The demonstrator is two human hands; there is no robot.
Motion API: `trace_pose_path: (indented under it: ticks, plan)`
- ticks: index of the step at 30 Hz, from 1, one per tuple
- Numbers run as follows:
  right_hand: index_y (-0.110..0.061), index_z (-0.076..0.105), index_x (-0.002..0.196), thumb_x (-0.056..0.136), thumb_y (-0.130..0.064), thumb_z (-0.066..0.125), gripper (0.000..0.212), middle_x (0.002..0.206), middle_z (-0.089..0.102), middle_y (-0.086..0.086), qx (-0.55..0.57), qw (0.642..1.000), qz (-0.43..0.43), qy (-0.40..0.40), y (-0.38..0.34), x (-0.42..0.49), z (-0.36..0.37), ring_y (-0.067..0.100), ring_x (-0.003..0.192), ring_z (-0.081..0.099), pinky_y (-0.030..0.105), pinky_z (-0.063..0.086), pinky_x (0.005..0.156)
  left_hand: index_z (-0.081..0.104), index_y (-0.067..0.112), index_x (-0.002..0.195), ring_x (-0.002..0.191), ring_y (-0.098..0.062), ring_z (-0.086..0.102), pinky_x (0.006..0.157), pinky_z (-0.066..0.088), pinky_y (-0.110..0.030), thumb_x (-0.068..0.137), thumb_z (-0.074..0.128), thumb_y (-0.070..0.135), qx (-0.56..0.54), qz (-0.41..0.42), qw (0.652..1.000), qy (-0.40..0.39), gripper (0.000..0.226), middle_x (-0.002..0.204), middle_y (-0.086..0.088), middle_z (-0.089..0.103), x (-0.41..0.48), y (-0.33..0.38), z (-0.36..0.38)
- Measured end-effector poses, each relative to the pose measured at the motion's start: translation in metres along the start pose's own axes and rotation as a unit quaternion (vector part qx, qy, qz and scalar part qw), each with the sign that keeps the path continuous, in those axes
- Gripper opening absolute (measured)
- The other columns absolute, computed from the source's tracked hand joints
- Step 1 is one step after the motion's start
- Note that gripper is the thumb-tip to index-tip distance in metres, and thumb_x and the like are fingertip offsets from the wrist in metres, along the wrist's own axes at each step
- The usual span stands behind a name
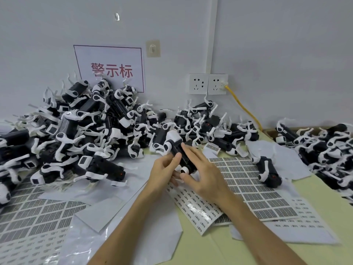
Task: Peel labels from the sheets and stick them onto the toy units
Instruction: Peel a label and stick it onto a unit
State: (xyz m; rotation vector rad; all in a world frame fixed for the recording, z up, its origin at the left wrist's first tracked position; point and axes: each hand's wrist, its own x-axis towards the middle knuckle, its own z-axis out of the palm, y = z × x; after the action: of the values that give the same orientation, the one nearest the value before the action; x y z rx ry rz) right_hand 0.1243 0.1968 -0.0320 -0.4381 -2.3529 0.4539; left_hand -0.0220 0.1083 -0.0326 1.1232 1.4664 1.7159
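Grey wall at the back, with a white paper sign in red characters, a pair of white wall sockets and a yellow cable running down to a pale green tabletop. Head view only. Beyond the fingertips and to their left, a tall heap of black-and-white plastic toys; far to the right of the fingers, a second heap; right of the right knuckles, one lone toy lying on paper. Between both hands, a single black-and-white toy unit: left hand curled round its near side, thumb on top; right hand gripping it too, index finger laid along the black body, thumb at the white round end. Any label on it too small to tell. Under the right wrist, a white sheet of small printed labels; just right of it, a gridded sheet of dark rectangular labels, mostly full; more such sheets left of the left forearm. Judged far from finished: one unit in hand, many heaped, sheets barely used. Little open room: toys close beyond the fingertips, loose paper edges below, free space only toward the body.
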Motion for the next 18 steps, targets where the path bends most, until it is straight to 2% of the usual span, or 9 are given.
trace_pose_path:
  ticks: [2,4,7,9,12,14,18]
  plan:
    - [-0.044,0.013,0.162,0.092,-0.058,0.05,0.08,0.167,0.01,-0.027,-0.015,1.0,-0.011,0.001,-0.0004,-0.0004,0.0005,0.003,0.147,0.034,0.039,0.044,0.112,0.054,0.005,0.082,0.052,-0.023,0.068,0.038,0.048,-0.027,0.092,0.07,0.056,0.012,-0.002,1.0,0.003,0.053,0.063,-0.003,0.057,0.0021,-0.0035,-0.0001]
    - [-0.043,0.014,0.162,0.093,-0.05,0.052,0.079,0.169,0.006,-0.027,-0.004,1.0,-0.014,-0.006,-0.0018,-0.0002,0.0005,0.001,0.152,0.025,0.041,0.036,0.117,0.049,0.008,0.082,0.049,-0.023,0.067,0.036,0.045,-0.026,0.087,0.071,0.056,0.014,-0.008,1.0,0.007,0.053,0.061,-0.003,0.054,0.004,-0.0065,-0.0001]
    - [-0.043,0.029,0.159,0.097,-0.04,0.056,0.067,0.166,0.017,-0.028,0.026,1.0,-0.012,-0.006,-0.0026,0.0006,-0.0003,-0.007,0.149,0.026,0.037,0.035,0.12,0.055,0.001,0.086,0.053,-0.026,0.069,0.036,0.044,-0.025,0.081,0.072,0.058,-0.013,-0.026,0.999,0.038,0.06,0.073,-0.021,0.062,0.0062,-0.0067,-0.0024]
    - [-0.041,0.041,0.154,0.099,-0.038,0.06,0.058,0.163,0.031,-0.025,0.04,0.999,-0.009,0.01,-0.0024,0.0009,0.0,-0.01,0.145,0.031,0.033,0.034,0.121,0.064,-0.004,0.101,0.057,-0.024,0.07,0.04,0.046,-0.025,0.08,0.072,0.059,-0.031,-0.035,0.997,0.059,0.067,0.083,-0.026,0.07,0.007,-0.0067,-0.0037]
    - [-0.034,0.055,0.145,0.098,-0.034,0.067,0.048,0.153,0.049,-0.018,0.055,0.997,-0.014,0.048,-0.0016,0.0013,0.0001,-0.005,0.14,0.043,0.031,0.04,0.118,0.072,0.011,0.109,0.058,-0.018,0.069,0.045,0.051,-0.025,0.084,0.069,0.056,-0.064,-0.046,0.995,0.063,0.053,0.087,-0.017,0.077,0.0069,-0.0052,-0.0033]
    - [-0.03,0.06,0.142,0.097,-0.032,0.069,0.046,0.149,0.054,-0.015,0.053,0.996,-0.02,0.073,0.0002,0.0013,-0.0001,-0.004,0.138,0.047,0.031,0.044,0.115,0.073,0.016,0.112,0.064,-0.02,0.071,0.051,0.055,-0.026,0.092,0.068,0.049,-0.079,-0.043,0.995,0.052,0.04,0.097,-0.015,0.079,0.0067,-0.0053,-0.0024]
    - [-0.03,0.045,0.153,0.097,-0.035,0.064,0.06,0.156,0.046,-0.017,0.067,0.996,-0.001,0.051,-0.0019,0.001,0.0022,-0.006,0.144,0.037,0.033,0.039,0.119,0.073,0.018,0.119,0.076,-0.027,0.075,0.059,0.06,-0.031,0.1,0.066,0.033,-0.097,-0.031,0.994,0.026,0.025,0.104,-0.02,0.077,0.0053,-0.0047,-0.0024]
